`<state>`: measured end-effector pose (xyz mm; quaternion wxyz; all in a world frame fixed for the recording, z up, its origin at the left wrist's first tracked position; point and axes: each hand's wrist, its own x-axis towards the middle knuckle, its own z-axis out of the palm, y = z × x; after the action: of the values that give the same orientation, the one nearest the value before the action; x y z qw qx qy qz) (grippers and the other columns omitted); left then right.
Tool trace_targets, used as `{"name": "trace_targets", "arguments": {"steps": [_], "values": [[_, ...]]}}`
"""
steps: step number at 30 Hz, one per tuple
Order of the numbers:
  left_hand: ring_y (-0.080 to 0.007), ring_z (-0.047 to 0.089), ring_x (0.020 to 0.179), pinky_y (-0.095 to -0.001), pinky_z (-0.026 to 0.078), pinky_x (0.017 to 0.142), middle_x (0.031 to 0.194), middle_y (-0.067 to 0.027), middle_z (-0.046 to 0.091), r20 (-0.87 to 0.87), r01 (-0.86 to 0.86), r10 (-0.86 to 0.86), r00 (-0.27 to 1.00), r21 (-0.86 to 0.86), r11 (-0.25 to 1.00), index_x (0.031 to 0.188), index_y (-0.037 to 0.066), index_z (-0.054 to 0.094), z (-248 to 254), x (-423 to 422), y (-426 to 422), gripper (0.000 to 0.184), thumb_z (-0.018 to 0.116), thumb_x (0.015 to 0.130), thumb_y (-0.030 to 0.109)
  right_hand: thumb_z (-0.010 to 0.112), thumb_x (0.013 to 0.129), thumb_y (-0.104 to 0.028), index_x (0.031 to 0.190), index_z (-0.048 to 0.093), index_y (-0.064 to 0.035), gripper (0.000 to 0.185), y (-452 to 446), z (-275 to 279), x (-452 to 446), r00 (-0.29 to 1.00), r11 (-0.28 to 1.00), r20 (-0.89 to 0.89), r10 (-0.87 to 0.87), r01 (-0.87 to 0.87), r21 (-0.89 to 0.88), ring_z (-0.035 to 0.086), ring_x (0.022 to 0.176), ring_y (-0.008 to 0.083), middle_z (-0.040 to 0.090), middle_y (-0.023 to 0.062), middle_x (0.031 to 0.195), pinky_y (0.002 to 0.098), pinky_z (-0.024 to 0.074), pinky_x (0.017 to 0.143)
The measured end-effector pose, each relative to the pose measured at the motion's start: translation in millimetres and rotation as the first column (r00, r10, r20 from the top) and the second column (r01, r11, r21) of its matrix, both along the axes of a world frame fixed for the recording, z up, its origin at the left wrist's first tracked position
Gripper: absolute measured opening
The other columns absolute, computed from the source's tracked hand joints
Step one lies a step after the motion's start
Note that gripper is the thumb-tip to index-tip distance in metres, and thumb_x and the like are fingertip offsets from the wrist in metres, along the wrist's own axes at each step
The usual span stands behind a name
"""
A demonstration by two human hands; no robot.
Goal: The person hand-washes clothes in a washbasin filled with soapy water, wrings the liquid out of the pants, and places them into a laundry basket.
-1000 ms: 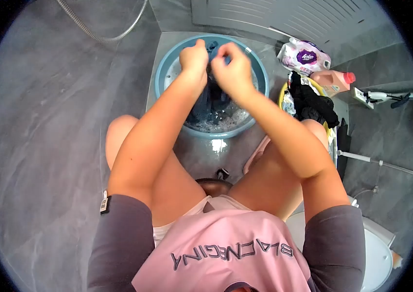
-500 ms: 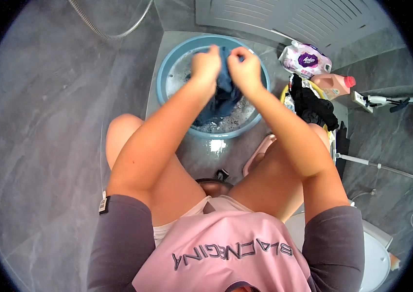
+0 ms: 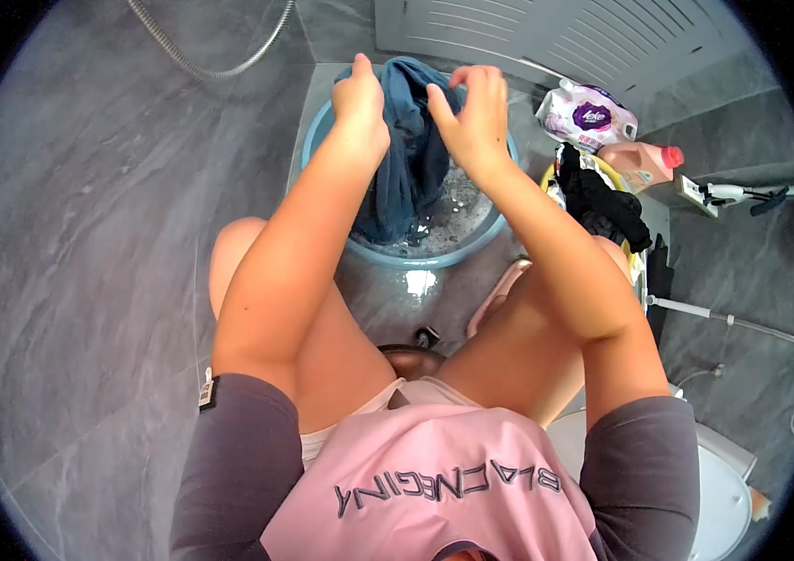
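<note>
A wet dark blue cloth [image 3: 404, 154] is raised over a round blue basin [image 3: 429, 260] and hangs down into soapy water. My left hand [image 3: 359, 105] grips the cloth's upper left part, with the thumb pointing up. To the right of the cloth, my right hand [image 3: 476, 117] has its thumb and fingers apart. Its fingertips are near the cloth's upper right edge, and nothing shows between them. Foam floats in the water on the basin's right side.
Right of the basin, a yellow-rimmed basket [image 3: 614, 175] holds black clothes [image 3: 598, 201]. Behind it are a pink bottle with a red cap [image 3: 642, 162] and a white-and-purple package [image 3: 588, 116]. A shower hose [image 3: 214, 73] hangs at the upper left. A white toilet [image 3: 724, 486] is at the lower right.
The cloth has been lifted and spread higher above the basin. My left hand has moved left and up with it, and my right hand has opened its fingers.
</note>
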<state>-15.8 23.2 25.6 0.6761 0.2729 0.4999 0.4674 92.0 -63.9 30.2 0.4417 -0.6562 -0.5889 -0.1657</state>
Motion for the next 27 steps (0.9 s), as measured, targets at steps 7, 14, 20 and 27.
{"name": "trace_targets", "arguments": {"steps": [7,14,20,27], "values": [[-0.0210,0.062,0.079,-0.0352,0.050,0.070,0.077,-0.0128,0.065,0.042,0.391,-0.411,0.911,0.234,0.890,0.081,-0.002,0.060,35.4,-5.0,-34.8,0.040,0.045,0.092,0.034,0.068,0.066,-0.056,0.113,0.050,0.0030,0.078,-7.1,-42.1,7.0,0.656,0.473,-0.718,0.231,-0.721,-0.507,0.056,0.100,0.0319,0.058,0.0208,0.104,0.0353,0.0427,0.086],[-0.0171,0.059,0.080,-0.0287,0.045,0.075,0.087,-0.0105,0.064,-0.497,0.762,-0.605,0.622,0.204,0.615,0.091,-0.002,0.061,24.9,4.1,-33.4,0.049,0.046,0.089,0.044,0.076,0.067,-0.025,0.118,0.048,0.0002,0.063,-10.7,-31.0,1.7,0.439,0.542,-0.876,0.200,-0.794,-0.275,0.053,0.102,0.0226,0.056,0.0137,0.113,0.0312,0.0414,0.090],[-0.0142,0.057,0.084,-0.0260,0.044,0.076,0.091,-0.0090,0.063,-0.624,0.803,-0.535,0.570,0.284,0.524,0.099,-0.004,0.062,39.3,-22.6,-17.1,0.055,0.054,0.083,0.048,0.066,0.071,-0.003,0.094,0.061,0.0001,0.025,-4.0,8.4,8.8,-0.084,0.722,-0.949,0.304,-0.630,0.287,0.058,0.084,0.0163,0.062,0.0056,0.088,0.0292,0.0458,0.077],[-0.0359,0.058,0.093,-0.0381,0.044,0.084,0.093,-0.0217,0.061,-0.822,0.696,0.094,0.561,0.530,0.484,0.112,-0.004,0.049,-50.7,-4.4,-44.9,0.066,0.074,0.064,0.035,0.060,0.082,-0.011,0.097,0.058,-0.0035,0.016,-4.5,30.5,20.9,-0.379,0.740,-0.818,0.432,-0.370,0.562,0.056,0.085,0.0174,0.060,0.0056,0.090,0.0325,0.0459,0.076]]}}
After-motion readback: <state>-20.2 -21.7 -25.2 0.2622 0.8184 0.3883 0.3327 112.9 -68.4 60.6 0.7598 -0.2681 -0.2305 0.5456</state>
